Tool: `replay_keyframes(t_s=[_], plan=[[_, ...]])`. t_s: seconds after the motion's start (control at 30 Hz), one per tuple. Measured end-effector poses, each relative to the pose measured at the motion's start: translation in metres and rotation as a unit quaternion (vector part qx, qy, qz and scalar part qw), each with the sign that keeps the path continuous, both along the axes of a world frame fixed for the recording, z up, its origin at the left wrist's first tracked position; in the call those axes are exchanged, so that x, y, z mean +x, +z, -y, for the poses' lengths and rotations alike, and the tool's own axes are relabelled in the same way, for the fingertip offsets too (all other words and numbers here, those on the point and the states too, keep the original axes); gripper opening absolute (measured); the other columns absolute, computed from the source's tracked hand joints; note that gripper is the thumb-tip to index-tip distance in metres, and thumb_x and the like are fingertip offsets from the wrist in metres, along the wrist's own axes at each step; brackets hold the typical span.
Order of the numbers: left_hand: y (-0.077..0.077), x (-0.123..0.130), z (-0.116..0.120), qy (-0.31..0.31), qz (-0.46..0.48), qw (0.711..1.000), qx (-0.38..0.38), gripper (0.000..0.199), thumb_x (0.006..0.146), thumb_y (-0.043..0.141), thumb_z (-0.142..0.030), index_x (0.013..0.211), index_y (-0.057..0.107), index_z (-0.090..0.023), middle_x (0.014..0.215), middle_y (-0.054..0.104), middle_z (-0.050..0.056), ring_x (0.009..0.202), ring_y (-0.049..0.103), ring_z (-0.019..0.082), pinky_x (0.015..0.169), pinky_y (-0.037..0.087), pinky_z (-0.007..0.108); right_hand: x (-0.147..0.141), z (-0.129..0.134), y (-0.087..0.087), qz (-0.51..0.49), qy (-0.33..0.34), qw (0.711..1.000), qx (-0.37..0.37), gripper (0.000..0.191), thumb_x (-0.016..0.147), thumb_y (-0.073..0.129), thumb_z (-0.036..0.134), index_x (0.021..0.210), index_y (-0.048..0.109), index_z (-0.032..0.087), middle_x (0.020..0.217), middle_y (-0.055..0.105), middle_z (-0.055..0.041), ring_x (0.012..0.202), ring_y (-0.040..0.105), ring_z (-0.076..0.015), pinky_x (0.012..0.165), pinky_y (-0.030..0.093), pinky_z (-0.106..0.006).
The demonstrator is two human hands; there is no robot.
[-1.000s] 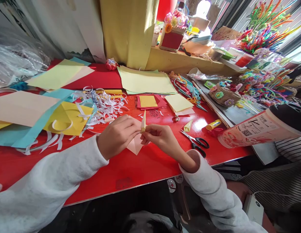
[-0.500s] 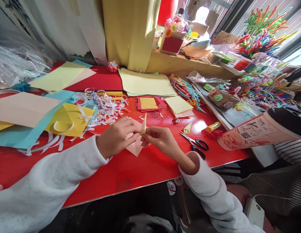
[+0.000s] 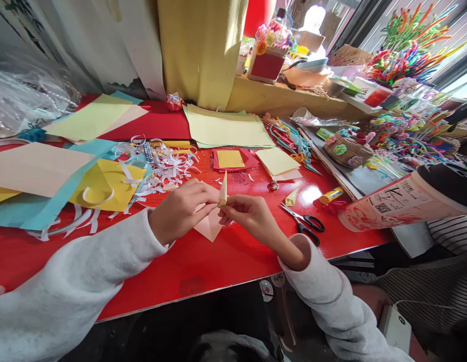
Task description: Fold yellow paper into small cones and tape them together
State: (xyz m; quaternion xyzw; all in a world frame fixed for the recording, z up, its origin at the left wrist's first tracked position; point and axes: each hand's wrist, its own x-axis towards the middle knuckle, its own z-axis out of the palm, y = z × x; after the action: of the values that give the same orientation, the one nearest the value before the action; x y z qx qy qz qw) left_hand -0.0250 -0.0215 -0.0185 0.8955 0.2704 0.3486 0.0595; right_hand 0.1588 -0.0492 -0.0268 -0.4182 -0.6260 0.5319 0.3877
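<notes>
A small folded piece of pale yellow paper (image 3: 223, 189) stands upright between my hands, its pointed end up. My left hand (image 3: 182, 210) pinches its lower end from the left, and my right hand (image 3: 248, 217) pinches the same end from the right. Beneath them a pink paper (image 3: 211, 226) lies on the red table (image 3: 233, 261), partly hidden by my left hand. To the right of my right hand are a second folded yellow piece (image 3: 292, 197) and scissors with black handles (image 3: 304, 223).
Curled white paper strips (image 3: 169, 168) and coloured sheets (image 3: 40, 168) lie at the left. Pale yellow sheets (image 3: 229, 126) are at the back. A glue stick (image 3: 331, 195), a large cup (image 3: 399, 201) and a woven basket (image 3: 344, 151) stand or lie at the right.
The folded yellow piece has risen slightly and its face shows a little wider. Both hands have barely moved and keep their pinch on it.
</notes>
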Motion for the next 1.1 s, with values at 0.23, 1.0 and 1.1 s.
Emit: replay_keyframes(t_s=[0.23, 1.0, 1.1], plan=[[0.003, 0.003, 0.005, 0.013, -0.024, 0.999, 0.022, 0.015, 0.083, 0.045, -0.012, 0.078, 0.058, -0.015, 0.076, 0.061, 0.004, 0.072, 0.05, 0.014, 0.07, 0.045, 0.029, -0.001, 0.0, 0.0, -0.01, 0.013, 1.0, -0.019, 0.019, 0.077, 0.057, 0.032, 0.079, 0.061, 0.013, 0.073, 0.062, -0.0029, 0.065, 0.064, -0.012, 0.062, 0.054, -0.025], [0.004, 0.008, 0.01, 0.025, 0.012, 1.0, 0.005, 0.014, 0.082, 0.045, -0.011, 0.075, 0.056, -0.016, 0.071, 0.059, 0.003, 0.07, 0.048, 0.015, 0.069, 0.043, 0.029, 0.001, 0.002, 0.0, 0.008, 0.014, 0.999, 0.031, 0.017, 0.08, 0.053, 0.03, 0.082, 0.061, 0.015, 0.074, 0.063, -0.0032, 0.068, 0.065, -0.0133, 0.066, 0.055, -0.028], [0.004, 0.009, 0.011, 0.032, 0.017, 0.999, -0.006, 0.014, 0.081, 0.046, -0.011, 0.072, 0.055, -0.016, 0.07, 0.058, 0.002, 0.069, 0.047, 0.014, 0.068, 0.042, 0.029, 0.001, 0.002, 0.0, 0.017, 0.01, 0.999, 0.035, 0.018, 0.081, 0.053, 0.031, 0.083, 0.061, 0.015, 0.074, 0.063, -0.0033, 0.068, 0.065, -0.0138, 0.066, 0.055, -0.028]])
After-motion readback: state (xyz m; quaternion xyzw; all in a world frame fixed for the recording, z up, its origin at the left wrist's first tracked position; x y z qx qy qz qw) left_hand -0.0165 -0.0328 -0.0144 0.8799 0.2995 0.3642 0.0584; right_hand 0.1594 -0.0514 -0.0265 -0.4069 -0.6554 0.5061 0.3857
